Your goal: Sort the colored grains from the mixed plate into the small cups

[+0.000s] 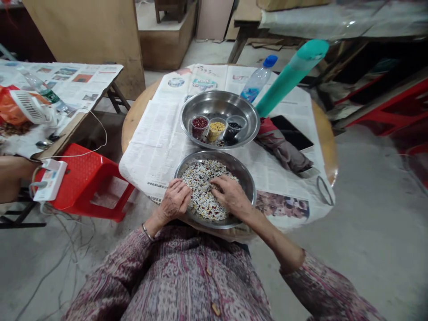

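Observation:
A steel bowl point(249, 180) near the table's front edge holds mixed white grains point(204, 207) dotted with red, yellow and black beans. My left hand point(174, 198) is closed at the bowl's left rim, its fingers curled in; what is inside them is hidden. Reaching in from the right, my right hand point(230, 196) has its fingers bent together at the grain surface, and anything pinched there is too small to name. Behind stands a larger steel basin point(219, 100) with three clear cups: one of red beans point(199, 125), one of yellow kernels point(216, 129), one of black beans point(233, 128).
Newspaper point(147, 133) covers the round table. At the back right are a water bottle point(257, 80) and a green tube point(290, 76); a folded umbrella point(284, 149) and a dark phone point(294, 132) lie right. A red stool point(87, 178) with a power strip point(51, 182) stands left.

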`<state>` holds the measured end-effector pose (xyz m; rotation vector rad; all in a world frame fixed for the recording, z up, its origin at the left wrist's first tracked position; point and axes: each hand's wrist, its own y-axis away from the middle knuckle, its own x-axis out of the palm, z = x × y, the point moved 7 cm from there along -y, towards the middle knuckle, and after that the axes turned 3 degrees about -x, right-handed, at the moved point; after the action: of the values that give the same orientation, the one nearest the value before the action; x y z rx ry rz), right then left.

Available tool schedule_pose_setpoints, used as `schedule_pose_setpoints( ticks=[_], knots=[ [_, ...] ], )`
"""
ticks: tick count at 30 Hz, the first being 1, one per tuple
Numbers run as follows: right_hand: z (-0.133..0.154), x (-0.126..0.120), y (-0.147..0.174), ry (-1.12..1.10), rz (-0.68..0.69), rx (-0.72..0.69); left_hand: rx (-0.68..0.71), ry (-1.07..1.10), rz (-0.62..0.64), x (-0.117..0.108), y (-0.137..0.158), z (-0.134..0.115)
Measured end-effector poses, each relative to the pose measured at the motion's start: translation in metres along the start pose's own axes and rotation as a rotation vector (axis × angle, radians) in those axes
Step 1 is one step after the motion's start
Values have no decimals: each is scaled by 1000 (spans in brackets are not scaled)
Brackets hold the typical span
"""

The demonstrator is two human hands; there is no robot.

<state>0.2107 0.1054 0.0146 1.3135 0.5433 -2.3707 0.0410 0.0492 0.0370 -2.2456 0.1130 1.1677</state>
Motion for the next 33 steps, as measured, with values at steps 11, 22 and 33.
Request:
schedule_pose_setpoints(
  ticks=[11,22,33],
  knots=[
    [39,-13,25,-161,-69,-218,43,-99,161,-6,-6,-15],
    [2,-15,61,-53,-301,-61,378,-160,576,51,-29,-62],
    [24,-28,75,-18,-517,-163,-137,-293,385,31,-66,2]
  ],
)
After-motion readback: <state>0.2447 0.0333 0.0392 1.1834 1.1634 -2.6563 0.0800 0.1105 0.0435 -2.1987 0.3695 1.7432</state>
